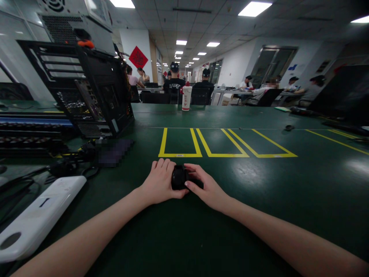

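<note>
A small black rounded object, its kind not clear, lies between my hands low over the green table. My left hand is closed around its left side, with the thumb along the near edge. From the right, my right hand pinches it between thumb and fingers. Part of the object is hidden behind the fingers of both hands. Just beyond it, yellow tape marks out several open-ended boxes on the tabletop.
An open black computer case with a metal box on top stands at the left. Near it lie cables and a long white device. A white bottle stands at the far edge. Several people sit at tables beyond.
</note>
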`<state>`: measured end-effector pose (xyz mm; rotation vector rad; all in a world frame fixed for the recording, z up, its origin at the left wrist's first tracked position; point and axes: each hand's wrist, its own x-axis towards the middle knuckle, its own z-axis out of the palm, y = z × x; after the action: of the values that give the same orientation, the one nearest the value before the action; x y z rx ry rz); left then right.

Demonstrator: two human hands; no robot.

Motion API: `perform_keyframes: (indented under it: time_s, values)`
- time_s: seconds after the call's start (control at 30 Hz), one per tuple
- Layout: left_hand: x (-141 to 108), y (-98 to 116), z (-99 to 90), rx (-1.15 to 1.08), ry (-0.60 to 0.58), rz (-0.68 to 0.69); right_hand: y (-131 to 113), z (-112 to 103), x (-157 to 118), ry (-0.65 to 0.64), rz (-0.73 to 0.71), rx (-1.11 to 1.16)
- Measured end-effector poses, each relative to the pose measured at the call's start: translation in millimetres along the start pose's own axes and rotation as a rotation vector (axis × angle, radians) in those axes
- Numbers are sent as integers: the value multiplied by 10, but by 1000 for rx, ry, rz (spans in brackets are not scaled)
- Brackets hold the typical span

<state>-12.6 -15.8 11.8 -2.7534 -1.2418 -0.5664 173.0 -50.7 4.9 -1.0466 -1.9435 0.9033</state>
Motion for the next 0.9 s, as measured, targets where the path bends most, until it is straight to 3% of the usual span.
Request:
perform_keyframes:
  time_s: [0.3,0.6,0.9]
  values:
    - [-4,6,0,29,-1,0,-5,-8,-1,9,-57,-20]
    - [1,-18,32,26,13,1,7,0,3,4,14,10]
    - [-9,-5,16,18,7,2,-8,-18,5,33,-51,-58]
